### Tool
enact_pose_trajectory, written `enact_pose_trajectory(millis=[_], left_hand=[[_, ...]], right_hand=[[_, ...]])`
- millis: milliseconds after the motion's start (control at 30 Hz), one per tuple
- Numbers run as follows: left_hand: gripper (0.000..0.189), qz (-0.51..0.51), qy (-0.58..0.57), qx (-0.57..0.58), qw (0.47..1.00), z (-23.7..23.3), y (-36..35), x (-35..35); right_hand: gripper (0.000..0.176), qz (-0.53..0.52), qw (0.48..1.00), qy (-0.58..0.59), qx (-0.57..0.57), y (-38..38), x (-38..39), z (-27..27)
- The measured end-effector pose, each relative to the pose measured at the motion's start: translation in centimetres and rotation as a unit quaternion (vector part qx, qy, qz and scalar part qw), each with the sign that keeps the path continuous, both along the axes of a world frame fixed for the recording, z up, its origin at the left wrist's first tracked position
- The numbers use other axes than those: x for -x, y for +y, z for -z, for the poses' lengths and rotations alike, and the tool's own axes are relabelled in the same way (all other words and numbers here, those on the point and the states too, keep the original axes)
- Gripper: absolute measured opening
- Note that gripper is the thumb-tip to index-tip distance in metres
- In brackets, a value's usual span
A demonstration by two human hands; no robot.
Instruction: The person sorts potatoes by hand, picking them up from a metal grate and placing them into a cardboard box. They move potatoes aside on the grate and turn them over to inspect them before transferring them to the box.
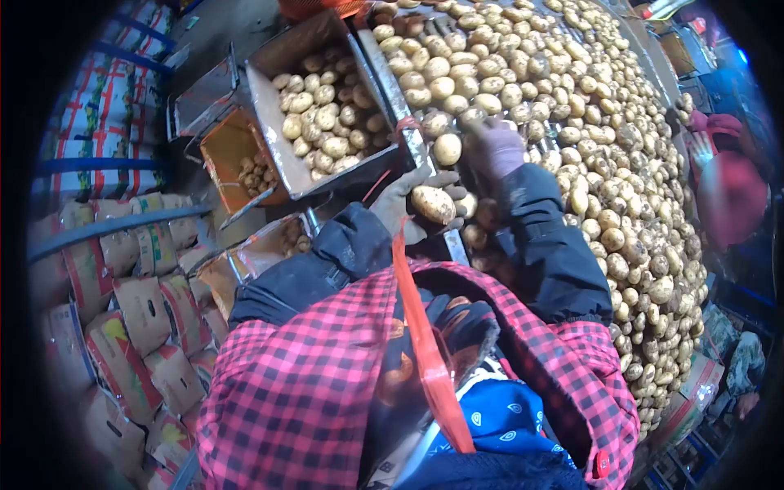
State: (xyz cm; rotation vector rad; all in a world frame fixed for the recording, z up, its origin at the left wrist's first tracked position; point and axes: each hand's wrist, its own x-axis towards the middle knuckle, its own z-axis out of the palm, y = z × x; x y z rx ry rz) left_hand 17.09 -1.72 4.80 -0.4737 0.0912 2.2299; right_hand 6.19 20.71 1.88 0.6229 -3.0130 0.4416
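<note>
My left hand (396,200), in a grey glove, holds a large pale potato (433,205) at the edge of the sorting table, its fingers wrapped under and behind it. A second potato shows just beyond those fingers. My right hand (501,149), in a purple glove, reaches over the near side of a broad heap of potatoes (572,106). Its fingers are blurred and partly lost among the potatoes, so their grip cannot be made out. Between the two hands another potato (447,149) lies near the metal table edge (416,151).
Left of the table edge stands a deep crate (269,135) partly filled with potatoes. Beside it are an orange-lined container (220,167) with small potatoes and another (224,282) lower down. Stacked cartons (122,327) fill the far left. A co-worker (731,184) is across the heap.
</note>
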Motion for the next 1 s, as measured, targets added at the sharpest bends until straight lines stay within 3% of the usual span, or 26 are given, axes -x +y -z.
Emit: enact_pose_trajectory(millis=[33,67,100,133,167,233,267,367,400,500,600,767,833,900,933,967,1000], left_hand=[[0.05,0.014,0.005,-0.017,1.0,0.5,-0.4,-0.1],[0.054,0.022,0.031,-0.06,0.997,1.6,-0.7,-0.2],[0.055,0.018,0.037,-0.039,0.998,1.4,-1.1,-0.3],[0.056,0.017,0.046,-0.023,0.999,1.1,-1.2,-0.5],[0.057,0.016,0.056,-0.011,0.998,0.9,-1.1,-0.5],[0.058,0.011,0.057,-0.067,0.996,1.5,-1.1,-0.3],[0.053,0.002,0.069,-0.044,0.997,0.3,-0.9,-0.2],[0.048,-0.019,0.114,0.072,0.991,-0.4,-1.6,-0.6],[0.048,-0.022,0.13,0.117,0.984,-0.4,-1.8,-0.8],[0.046,-0.044,0.09,0.016,0.995,-1.8,-2.8,-1.0],[0.047,-0.067,0.05,-0.016,0.996,0.6,-3.9,-1.2],[0.045,-0.115,0.024,-0.034,0.992,3.3,-6.6,-2.7],[0.042,-0.165,0.003,-0.101,0.981,2.5,-7.3,-3.2],[0.045,-0.172,-0.072,0.02,0.982,4.0,-9.1,-4.0],[0.048,-0.189,-0.065,0.017,0.98,3.6,-9.8,-4.4],[0.05,-0.208,-0.058,0.013,0.976,3.2,-10.4,-4.9],[0.052,-0.235,-0.061,0.023,0.97,2.7,-11.0,-5.0]], right_hand=[[0.041,0.022,0.994,-0.064,0.08,0.6,-0.3,-1.7],[0.057,0.051,0.981,-0.104,0.158,1.3,-0.8,-2.3],[0.053,0.11,0.856,-0.264,0.431,0.4,-1.6,-2.7],[0.055,0.16,0.714,-0.364,0.577,0.7,-2.9,-3.9],[0.058,0.2,0.535,-0.44,0.693,-0.1,-4.7,-6.9],[0.062,0.168,0.383,-0.437,0.796,-0.2,-7.0,-6.2],[0.068,0.06,0.322,-0.509,0.796,0.9,-7.5,-4.0],[0.072,0.114,0.261,-0.508,0.813,-1.0,-8.9,-4.9],[0.074,0.103,0.26,-0.506,0.816,-1.3,-9.1,-5.1],[0.079,0.084,0.272,-0.505,0.815,-1.9,-9.1,-5.4],[0.082,0.063,0.311,-0.52,0.793,-2.4,-8.8,-4.9],[0.072,0.134,0.356,-0.61,0.695,-4.9,-7.1,-3.1],[0.051,0.096,0.386,-0.613,0.682,-8.6,-5.5,-7.3],[0.05,0.061,0.488,-0.563,0.664,-9.9,-4.6,-6.7],[0.049,0.044,0.539,-0.546,0.64,-10.6,-4.1,-7.2],[0.049,0.059,0.551,-0.56,0.615,-10.5,-4.1,-6.6],[0.048,0.038,0.503,-0.583,0.637,-10.0,-4.2,-5.6]])
